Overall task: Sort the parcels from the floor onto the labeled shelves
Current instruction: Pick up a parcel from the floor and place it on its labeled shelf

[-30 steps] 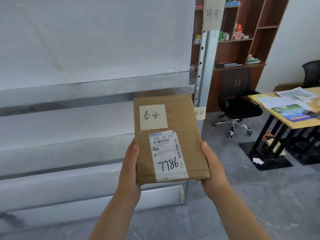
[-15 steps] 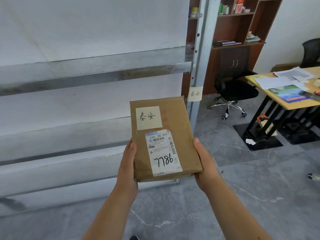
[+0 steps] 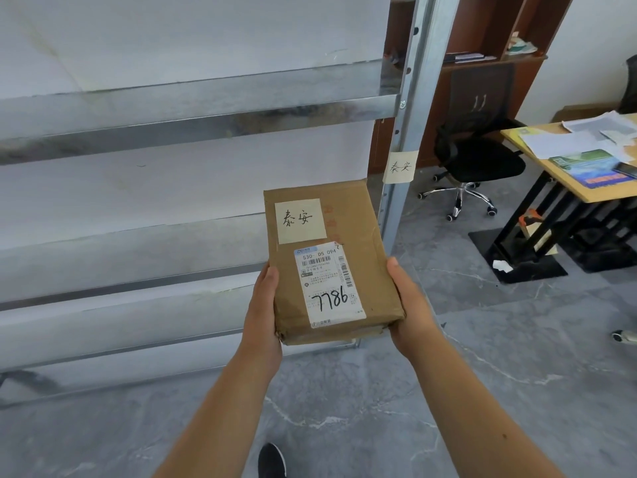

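**A Brown Box Held Up by the Metal Shelves**

A flat brown cardboard parcel is held in the air, in front of the right end of the metal shelves. It is shaped like a rectangle, and its paper skin is a bit wrinkled at the near corners. A pale square note with handwriting is stuck near its far left corner. Below that, a white shipping label with bar codes is stuck on, and "7786" is written on it in thick black pen.

The parcel's left edge is gripped by the left hand. Its right edge is gripped by the right hand. The thumbs are laid along the sides; the other fingers are hidden under the box.

The shelves are made of shiny grey metal, long and flat. A second pale note with the same kind of writing is stuck on the upright metal post at the right end.

The floor is smooth grey stone with white veins. A black shoe tip is seen at the bottom edge. Farther right, a black wheeled chair and a wooden desk covered with papers are seen.
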